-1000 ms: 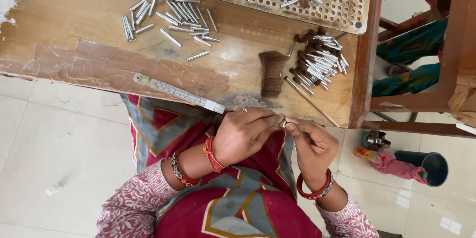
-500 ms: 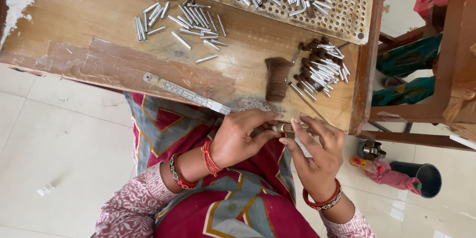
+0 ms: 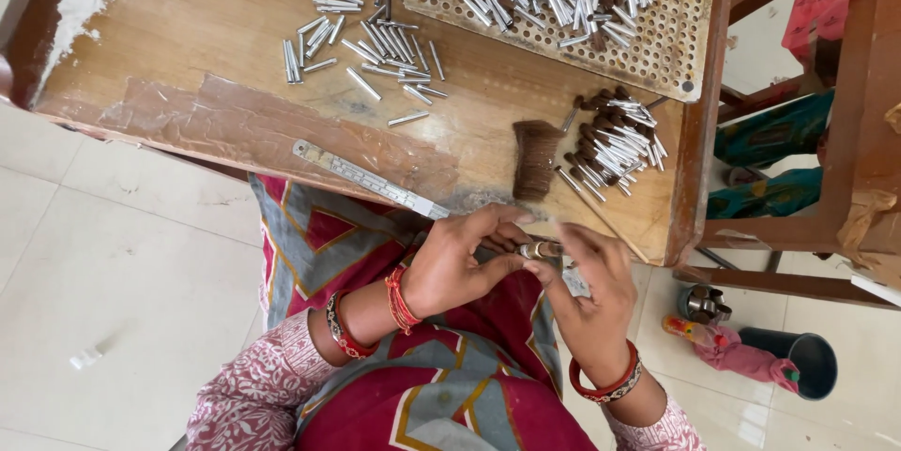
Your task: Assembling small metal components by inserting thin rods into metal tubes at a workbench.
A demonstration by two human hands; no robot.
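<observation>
My left hand (image 3: 462, 259) and my right hand (image 3: 589, 296) meet over my lap, just below the near edge of the wooden table (image 3: 188, 29). Between the fingertips of both hands I pinch a small silver tube with a dark tip (image 3: 539, 249). A flat bundle of brown bristles (image 3: 536, 160) lies on the table right above my hands. Beside it sits a heap of finished silver tubes with brown tufts (image 3: 615, 141).
Loose bare silver tubes (image 3: 361, 43) are scattered mid-table. A perforated board (image 3: 657, 43) holding several tufted tubes lies at the far right. A metal ruler (image 3: 366, 179) is fixed along the table's near edge. White powder (image 3: 75, 5) is at the left; a black cup (image 3: 807, 362) stands on the floor.
The view has shifted so the table sits further right. My right hand has turned palm-inward and its fingers have spread around the tube while both hands stay together.
</observation>
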